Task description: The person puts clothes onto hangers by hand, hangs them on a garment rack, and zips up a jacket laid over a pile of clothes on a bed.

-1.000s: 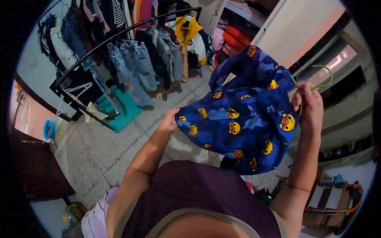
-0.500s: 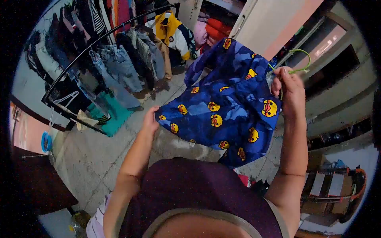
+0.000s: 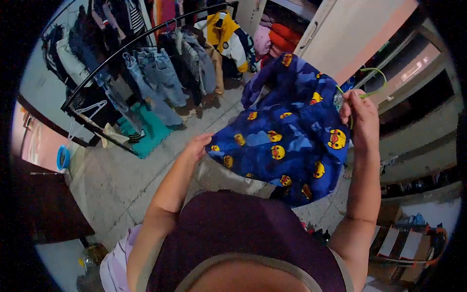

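A blue shirt (image 3: 262,146) with yellow duck faces is stretched sideways in front of me. My left hand (image 3: 198,146) pinches its lower edge at the left. Over at the collar end, my right hand (image 3: 362,114) is closed around a green clothes hanger (image 3: 384,80), whose hook sticks out above the fingers. The rest of the hanger is mostly hidden by the hand and the cloth.
A black clothes rack (image 3: 114,61) with jeans (image 3: 158,73) and jackets stands at the far left, a green mat (image 3: 146,131) beneath it. Behind the shirt is a cabinet door (image 3: 331,34). A wire basket (image 3: 408,243) sits at lower right.
The view has shifted a little, so the room, shirt and hands appear further right and slightly lower. Both hands keep their hold, and the shirt stays stretched between them.
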### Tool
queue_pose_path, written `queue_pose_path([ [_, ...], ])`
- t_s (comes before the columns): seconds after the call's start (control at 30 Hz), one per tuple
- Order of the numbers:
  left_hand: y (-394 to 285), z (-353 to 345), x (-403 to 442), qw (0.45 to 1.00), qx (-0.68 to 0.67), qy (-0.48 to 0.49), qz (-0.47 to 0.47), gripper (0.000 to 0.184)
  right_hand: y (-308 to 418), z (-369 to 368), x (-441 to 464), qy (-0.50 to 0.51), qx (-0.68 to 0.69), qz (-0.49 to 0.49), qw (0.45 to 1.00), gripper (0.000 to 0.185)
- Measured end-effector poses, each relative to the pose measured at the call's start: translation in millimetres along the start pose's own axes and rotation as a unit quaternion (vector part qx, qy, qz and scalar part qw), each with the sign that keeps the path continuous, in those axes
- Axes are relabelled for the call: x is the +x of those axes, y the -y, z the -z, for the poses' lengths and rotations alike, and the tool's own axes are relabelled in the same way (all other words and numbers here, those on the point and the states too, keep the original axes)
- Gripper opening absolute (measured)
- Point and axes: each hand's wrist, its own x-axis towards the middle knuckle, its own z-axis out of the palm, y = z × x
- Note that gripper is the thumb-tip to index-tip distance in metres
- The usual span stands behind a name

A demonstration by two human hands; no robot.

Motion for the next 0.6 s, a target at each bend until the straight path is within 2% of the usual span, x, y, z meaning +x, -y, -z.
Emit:
queue_pose_path([
  [0.03, -7, -18, -18, 0.998, 0.059, -0.020, 0.012, 0.026, 1, 2, -8, -0.014, -0.014, 0.006, 1.000, 0.024],
  [0.13, 35, 15, 8, 1.000, 0.000, 0.017, 0.015, 0.023, -13, -2, 1, -0.019, -0.004, 0.000, 1.000, 0.023],
  [0.23, 47, 38, 27, 0.999, -0.013, -0.028, -0.013, 0.021, -33, -17, 21, -0.018, 0.021, -0.001, 1.000, 0.023],
  [0.3, 73, 51, 47, 0.999, -0.002, 0.018, -0.036, 0.018, -31, -14, 22, -0.019, 0.029, -0.012, 0.999, 0.022],
  [0.33, 85, 60, 61, 0.998, 0.004, 0.042, -0.046, 0.017, -37, -15, 25, -0.015, 0.021, -0.014, 1.000, 0.022],
  [0.43, 94, 59, 73, 0.999, 0.012, 0.013, -0.046, 0.015, -31, -23, 24, -0.003, -0.050, -0.023, 0.999, 0.022],
  [0.47, 84, 54, 68, 0.972, 0.204, 0.058, -0.098, 0.014, -29, -26, 25, 0.014, -0.064, -0.023, 0.998, 0.022],
  [0.5, 72, 55, 66, 0.905, 0.387, 0.097, -0.150, 0.014, -35, -30, 30, 0.033, -0.077, -0.022, 0.996, 0.022],
  [0.57, 68, 58, 74, 0.893, 0.431, 0.090, -0.095, 0.015, -37, -35, 36, 0.039, -0.069, -0.038, 0.996, 0.020],
  [0.6, 83, 72, 86, 0.955, 0.294, 0.044, 0.013, 0.016, -38, -36, 41, 0.026, -0.068, -0.045, 0.996, 0.020],
])
